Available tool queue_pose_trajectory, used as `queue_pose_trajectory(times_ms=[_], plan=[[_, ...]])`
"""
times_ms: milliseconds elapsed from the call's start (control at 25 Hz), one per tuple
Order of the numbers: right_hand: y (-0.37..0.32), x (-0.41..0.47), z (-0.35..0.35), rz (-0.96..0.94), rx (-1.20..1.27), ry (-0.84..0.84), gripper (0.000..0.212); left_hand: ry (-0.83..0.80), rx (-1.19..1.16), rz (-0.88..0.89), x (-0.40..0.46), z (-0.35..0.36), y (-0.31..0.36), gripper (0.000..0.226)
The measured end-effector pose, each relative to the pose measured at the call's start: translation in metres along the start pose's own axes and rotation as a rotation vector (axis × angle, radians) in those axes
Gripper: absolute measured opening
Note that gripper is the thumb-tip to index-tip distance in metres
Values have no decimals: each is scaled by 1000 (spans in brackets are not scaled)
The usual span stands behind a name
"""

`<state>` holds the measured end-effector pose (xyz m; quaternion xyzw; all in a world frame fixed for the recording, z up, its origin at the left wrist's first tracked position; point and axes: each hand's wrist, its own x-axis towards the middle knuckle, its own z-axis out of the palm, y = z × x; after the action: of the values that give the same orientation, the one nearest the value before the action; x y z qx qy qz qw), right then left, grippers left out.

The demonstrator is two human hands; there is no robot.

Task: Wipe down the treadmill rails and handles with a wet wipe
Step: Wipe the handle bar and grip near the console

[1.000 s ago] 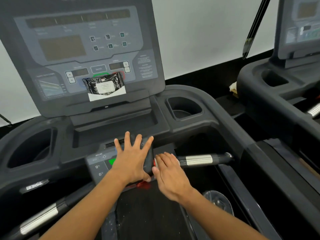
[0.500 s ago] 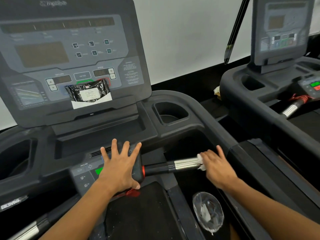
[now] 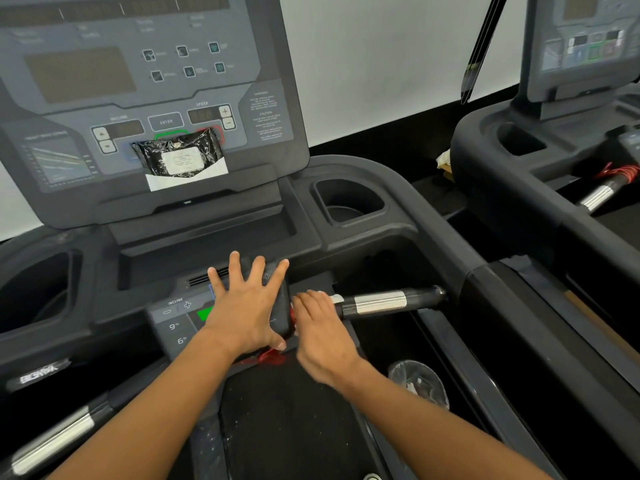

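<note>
My right hand (image 3: pixel 323 332) is wrapped over the inner end of the right handle bar (image 3: pixel 388 301), a black bar with a silver band. A white wet wipe (image 3: pixel 335 298) peeks out from under its fingers, pressed against the bar. My left hand (image 3: pixel 246 304) lies flat with fingers spread on the small black control pad (image 3: pixel 280 306) at the console's centre. The left handle bar (image 3: pixel 59 439) runs out at the lower left. A black wet-wipe pack (image 3: pixel 178 157) leans on the console's ledge.
The console screen (image 3: pixel 138 81) rises in front, with cup holders at the left (image 3: pixel 38 289) and the right (image 3: pixel 349 206). A clear plastic lid (image 3: pixel 419 382) lies beside the belt (image 3: pixel 287 427). A second treadmill (image 3: pixel 554 150) stands on the right.
My right hand slid with the wipe from the bar's outer part back to its inner end beside the control pad. My left hand stayed flat on the pad.
</note>
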<state>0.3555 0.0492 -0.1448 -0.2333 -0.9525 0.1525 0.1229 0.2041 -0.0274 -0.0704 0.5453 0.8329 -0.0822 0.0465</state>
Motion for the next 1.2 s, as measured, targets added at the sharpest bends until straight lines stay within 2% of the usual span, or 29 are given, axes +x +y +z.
queue_pose_trajectory(times_ms=[80,240,360,520,640,760,880,1000,1080,1200], plan=[[-4,4,-2,-42,-33,-31,65,-4,3,1,0,0,0,145],[53,-12,-24,-113,-217,-90,71,-1,-13,9,0,2,-3,148],[116,-31,-45,-1,-281,-97,56,14,-7,13,0,3,-3,148],[181,-59,-77,137,-447,-211,68,9,-2,8,2,4,-3,149],[168,-58,-58,224,-526,-199,68,1,3,7,4,6,-4,150],[165,-53,-56,161,-625,-160,59,7,-5,5,4,8,-5,150],[188,-44,-85,97,-711,-299,45,3,-2,3,5,8,-6,150],[194,-41,-92,92,-740,-385,50,-6,0,-2,5,8,-5,150],[189,-43,-89,112,-756,-359,52,-5,-2,-4,5,9,-6,150],[180,-49,-88,164,-784,-284,39,-7,-9,0,5,8,-6,151]])
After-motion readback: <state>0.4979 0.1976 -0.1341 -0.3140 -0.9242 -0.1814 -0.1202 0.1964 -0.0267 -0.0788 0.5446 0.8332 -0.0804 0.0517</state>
